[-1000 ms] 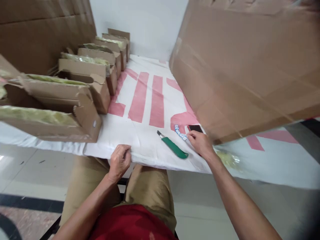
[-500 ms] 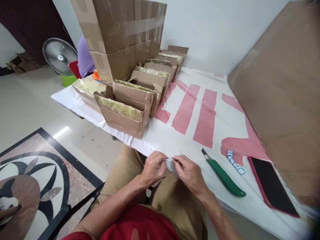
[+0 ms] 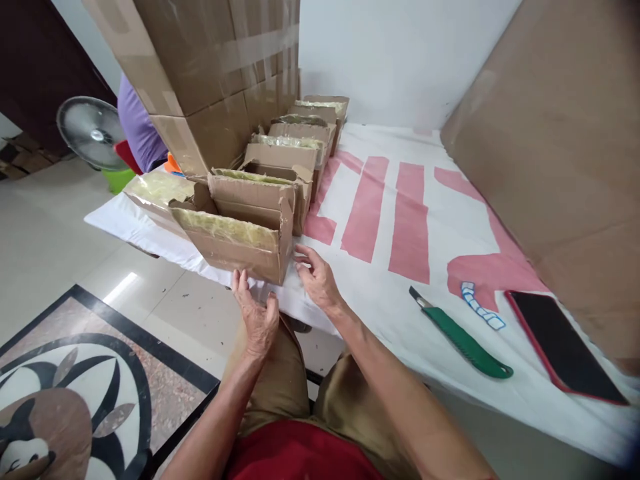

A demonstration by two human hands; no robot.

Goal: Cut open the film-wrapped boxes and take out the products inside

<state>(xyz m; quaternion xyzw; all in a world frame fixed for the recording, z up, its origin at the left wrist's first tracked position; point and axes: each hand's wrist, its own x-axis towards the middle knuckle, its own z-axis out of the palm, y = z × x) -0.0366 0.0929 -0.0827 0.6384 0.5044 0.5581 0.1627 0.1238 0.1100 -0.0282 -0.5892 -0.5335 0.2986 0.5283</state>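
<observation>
At the table edge (image 3: pixel 150 233), reaching with left hand (image 3: pixel 257 313) and right hand (image 3: pixel 316 277), fingers spread and empty, toward the nearest box (image 3: pixel 240 237); gripping both sides probably coming next.

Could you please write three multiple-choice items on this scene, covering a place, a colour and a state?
1. Where does the utility knife lie?
A. Inside a carton
B. On the white cloth, left of the phone
C. On the floor

2. What colour is the knife's handle?
A. Green
B. Yellow
C. Blue

3. How are the left hand and right hand?
A. Both gripping the knife
B. One holding the phone
C. Open, empty, at the nearest open carton

Answers: 1 B, it rests on the cloth beside the phone; 2 A, the handle is green; 3 C, the fingers are spread by the carton's front.
</observation>
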